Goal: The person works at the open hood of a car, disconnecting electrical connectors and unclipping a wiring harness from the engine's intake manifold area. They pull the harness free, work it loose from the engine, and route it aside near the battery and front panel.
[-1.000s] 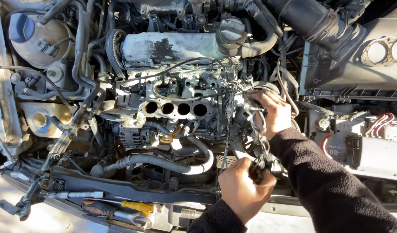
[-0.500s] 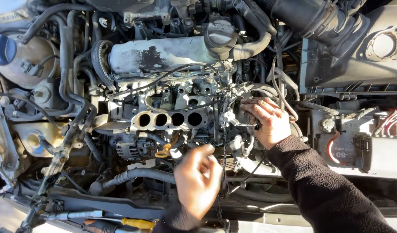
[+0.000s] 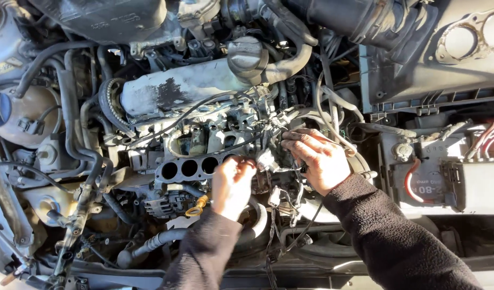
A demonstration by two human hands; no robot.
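Note:
I look down into an open car engine bay. My left hand is curled at the right end of the dark intake flange with round ports, its fingers closed on a black wire of the harness. My right hand lies just to the right, fingers spread over a tangle of wires and small connectors. A pale valve cover with a round oil cap sits above both hands. Both sleeves are dark.
A battery with red cables lies at the right. A coolant tank with a blue cap is at the left. A fuel rail hangs at lower left, a yellow dipstick ring below the flange, and a large black air duct above.
My left hand rose from the lower front edge up to the right end of the intake flange. The right hand stayed on the wire bundle. The view shifted closer.

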